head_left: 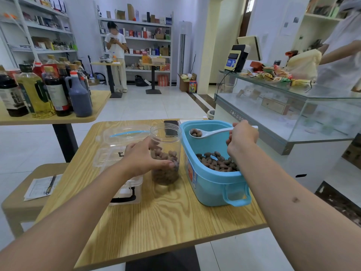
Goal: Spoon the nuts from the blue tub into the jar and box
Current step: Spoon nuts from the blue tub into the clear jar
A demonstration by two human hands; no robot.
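A blue tub [213, 184] stands on the right of the wooden table [156, 222], with brown nuts [216, 163] lying in its bottom. My right hand [242, 138] grips the handle of a white spoon [210, 133] that carries a few nuts above the tub's far left part. Just left of the tub stands a clear jar [165, 153], roughly half full of nuts. My left hand [145, 157] wraps around the jar's left side. A clear plastic box [119, 151] with an open lid lies behind and under that hand.
A dark phone [171, 128] lies behind the jar. A stool [29, 192] with papers and a pen sits low on the left. Bottles [45, 90] crowd a side table at left. A glass counter [293, 106] runs along the right, with a person behind it.
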